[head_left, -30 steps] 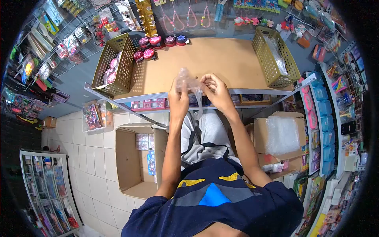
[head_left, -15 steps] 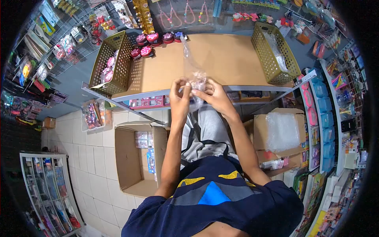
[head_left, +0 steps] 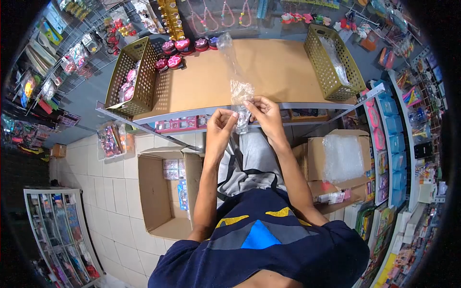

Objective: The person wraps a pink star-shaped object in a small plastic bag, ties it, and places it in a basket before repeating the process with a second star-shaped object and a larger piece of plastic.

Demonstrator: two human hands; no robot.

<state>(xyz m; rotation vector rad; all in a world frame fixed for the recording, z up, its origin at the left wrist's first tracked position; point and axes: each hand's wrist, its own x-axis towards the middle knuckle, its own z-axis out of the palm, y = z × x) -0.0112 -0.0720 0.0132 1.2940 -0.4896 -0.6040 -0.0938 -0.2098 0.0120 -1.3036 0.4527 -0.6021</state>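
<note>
A long strip of clear, crumpled plastic wrap [head_left: 241, 90] hangs between my hands and trails up over the tan shelf top. My left hand [head_left: 221, 130] has thumb and fingers closed at the left edge of its lower end. Slightly higher, my right hand [head_left: 267, 116] pinches the right edge between thumb and fingers. Whether something lies inside the bunched lower part, I cannot make out. Both hands are in front of the front rail of the shelf [head_left: 283, 72], above my lap.
Green perforated baskets stand at the shelf's left [head_left: 144, 81] and right [head_left: 331, 67] ends. Round flower-topped items [head_left: 175, 61] sit near the left basket. An open cardboard box [head_left: 156, 201] is on the floor to my left; another box [head_left: 314, 158] with bubble wrap [head_left: 343, 158] is at my right.
My hands have moved slightly apart and a little lower. The plastic between them is more spread out, and its lower end now shows below my fingers.
</note>
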